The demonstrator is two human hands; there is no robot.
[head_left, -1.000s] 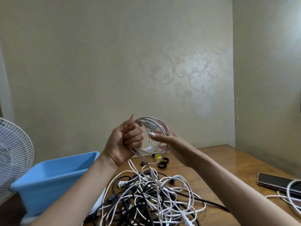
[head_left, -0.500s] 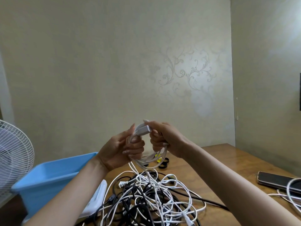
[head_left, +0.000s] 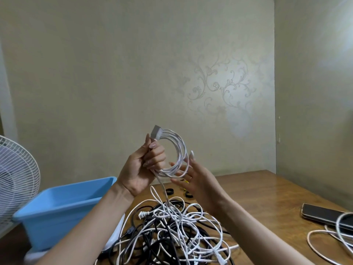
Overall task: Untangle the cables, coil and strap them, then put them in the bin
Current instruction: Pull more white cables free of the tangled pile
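Observation:
My left hand grips a partly wound white cable coil above the table, its grey plug sticking up past my thumb. My right hand is spread with straight fingers against the lower right of the coil. One strand runs from the coil down into a tangle of white and black cables on the wooden table. A blue bin stands at the left. Black strap rings and a yellow one lie behind the tangle, partly hidden by my right hand.
A white fan stands at the far left, beside the bin. A phone lies at the right with another white cable looped over it. A white flat object sits under my left forearm, mostly hidden. Walls close the table's far and right sides.
My right hand has let go of the coil's top and dropped, fingers now spread at the coil's lower right. My left hand has raised and turned the coil, so the plug points up.

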